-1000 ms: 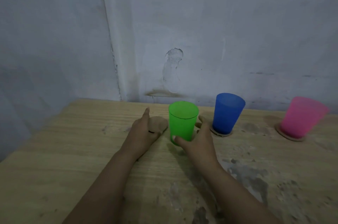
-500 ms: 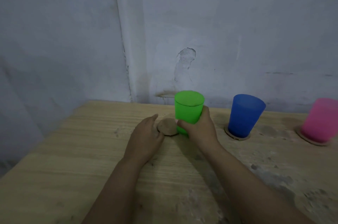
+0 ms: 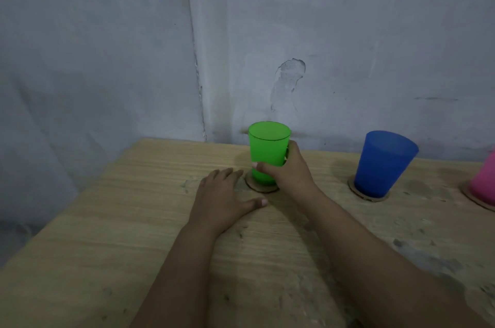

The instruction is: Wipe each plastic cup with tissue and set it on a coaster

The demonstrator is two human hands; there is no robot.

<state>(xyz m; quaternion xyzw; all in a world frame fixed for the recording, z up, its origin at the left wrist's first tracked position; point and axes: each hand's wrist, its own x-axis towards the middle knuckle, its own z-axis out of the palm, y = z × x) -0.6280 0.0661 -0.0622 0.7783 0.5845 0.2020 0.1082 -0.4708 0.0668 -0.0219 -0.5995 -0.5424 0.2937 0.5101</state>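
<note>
A green plastic cup [image 3: 268,151] stands upright on a round brown coaster [image 3: 257,187] near the back of the wooden table. My right hand [image 3: 286,169] grips the cup's lower half from the right, thumb across its front. My left hand [image 3: 223,197] lies flat on the table just left of the coaster, fingers straight, holding nothing. To the right a blue cup [image 3: 383,164] stands on its own coaster [image 3: 369,197]. A pink cup [image 3: 484,183] on a third coaster [image 3: 479,200] is cut off by the right edge. No tissue is visible.
The wooden table [image 3: 107,234] meets a grey-white wall [image 3: 321,46] right behind the cups. The table's left edge runs diagonally toward the lower left. Dark stains mark the tabletop at the right.
My right hand carried the green cup leftward and set it down on the coaster. My left hand slid off the coaster and now lies flat beside it.
</note>
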